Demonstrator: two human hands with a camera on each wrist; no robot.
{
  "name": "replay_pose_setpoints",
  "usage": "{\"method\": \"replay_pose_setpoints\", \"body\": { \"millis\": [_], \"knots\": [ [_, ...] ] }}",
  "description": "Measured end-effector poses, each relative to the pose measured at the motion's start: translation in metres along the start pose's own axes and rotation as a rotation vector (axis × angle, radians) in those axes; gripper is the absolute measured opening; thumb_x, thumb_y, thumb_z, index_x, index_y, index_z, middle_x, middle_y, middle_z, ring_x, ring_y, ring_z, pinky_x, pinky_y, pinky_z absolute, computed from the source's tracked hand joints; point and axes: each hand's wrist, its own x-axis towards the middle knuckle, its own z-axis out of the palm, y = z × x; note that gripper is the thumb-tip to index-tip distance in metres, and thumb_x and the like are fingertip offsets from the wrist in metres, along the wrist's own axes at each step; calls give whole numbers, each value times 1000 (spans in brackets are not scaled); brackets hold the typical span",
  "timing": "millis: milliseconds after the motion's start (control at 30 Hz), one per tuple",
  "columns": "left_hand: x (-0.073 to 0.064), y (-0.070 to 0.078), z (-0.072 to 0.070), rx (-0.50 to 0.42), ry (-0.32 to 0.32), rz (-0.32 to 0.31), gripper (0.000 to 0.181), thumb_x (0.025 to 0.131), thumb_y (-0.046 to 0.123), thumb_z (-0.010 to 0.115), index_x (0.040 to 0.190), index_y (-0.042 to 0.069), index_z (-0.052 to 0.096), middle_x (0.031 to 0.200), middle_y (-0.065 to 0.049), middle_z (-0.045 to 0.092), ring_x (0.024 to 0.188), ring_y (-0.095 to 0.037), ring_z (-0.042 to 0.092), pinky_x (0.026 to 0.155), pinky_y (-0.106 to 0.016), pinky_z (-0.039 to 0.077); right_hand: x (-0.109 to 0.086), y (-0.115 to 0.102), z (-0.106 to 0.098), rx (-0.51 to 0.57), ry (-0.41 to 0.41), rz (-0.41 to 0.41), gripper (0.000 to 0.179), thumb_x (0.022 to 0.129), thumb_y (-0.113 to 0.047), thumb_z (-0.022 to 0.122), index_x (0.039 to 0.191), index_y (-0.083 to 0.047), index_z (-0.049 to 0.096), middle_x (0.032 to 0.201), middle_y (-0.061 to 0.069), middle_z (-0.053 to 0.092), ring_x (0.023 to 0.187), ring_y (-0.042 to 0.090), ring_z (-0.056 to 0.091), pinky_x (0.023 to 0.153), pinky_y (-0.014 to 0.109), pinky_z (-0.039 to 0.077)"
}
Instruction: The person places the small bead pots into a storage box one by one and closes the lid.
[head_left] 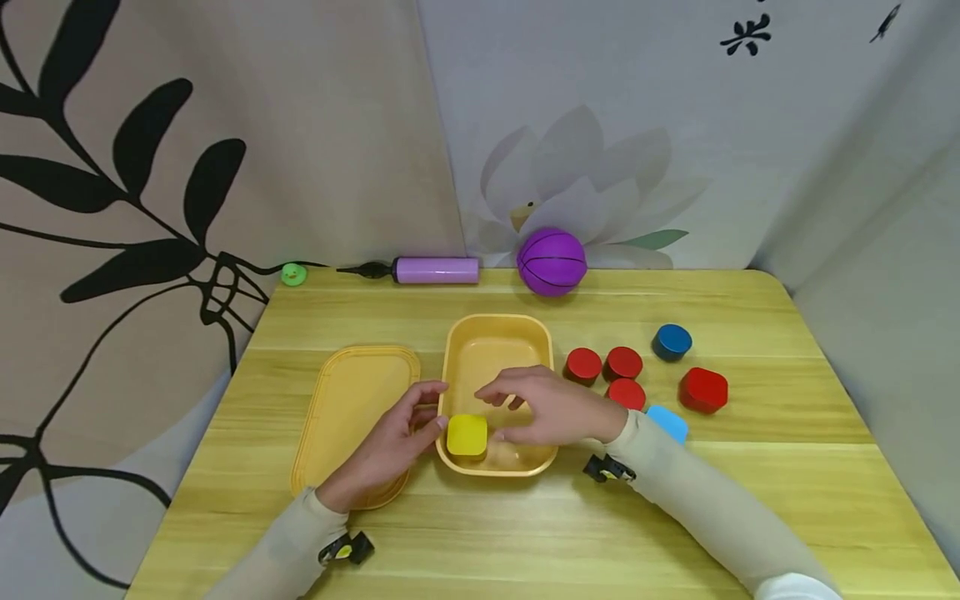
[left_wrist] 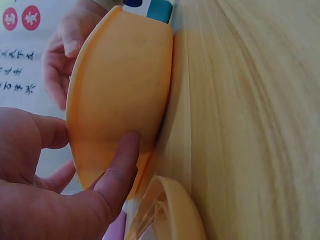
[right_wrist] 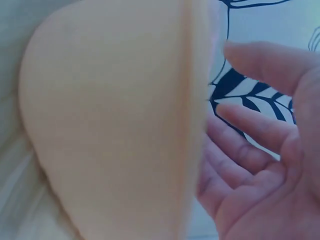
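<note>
An orange-yellow plastic box stands on the table, with a yellow rounded-square block in its near left corner. My left hand grips the box's left side. In the left wrist view, the thumb lies against the outer wall while other fingers reach the rim. Over the box's right side hovers my right hand, fingers loosely bent and nothing between them. The right wrist view shows that hand beyond the box wall, thumb and fingers apart.
A matching lid lies left of the box. To the right are several red pieces, a dark blue piece and a light blue piece. A purple ball, lilac pump and green duck line the back edge.
</note>
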Motion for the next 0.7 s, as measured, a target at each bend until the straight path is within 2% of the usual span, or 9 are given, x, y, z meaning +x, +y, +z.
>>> {"method": "replay_pose_setpoints", "body": {
  "millis": [133,400,567,700],
  "knots": [
    [0,0,0,16,16,2,51,110,27,61,156,18,43,152,-14,50,136,-34,57,95,-33,60,-18,2,-10,-2,99,2,41,97,-27,77,135,-13,69,122,4,74,110,21,70,91,32,61],
    [0,0,1,30,27,17,50,110,26,60,156,18,43,151,-14,51,134,-33,58,94,-31,60,-61,13,-28,-31,262,71,32,97,-26,78,128,-19,73,120,-2,75,101,16,72,85,34,62],
    [-2,-1,1,81,31,39,51,110,28,60,157,18,43,149,-14,54,132,-31,60,97,-30,55,-90,23,-32,-44,334,105,33,95,-19,81,127,-23,72,119,-6,75,101,12,71,83,34,63],
    [-2,-2,1,84,33,35,51,110,28,60,157,18,43,148,-14,53,132,-32,60,95,-31,57,-113,30,-34,-42,381,164,37,94,-16,82,127,-27,71,119,-10,74,102,12,71,84,36,63]
  ]
}}
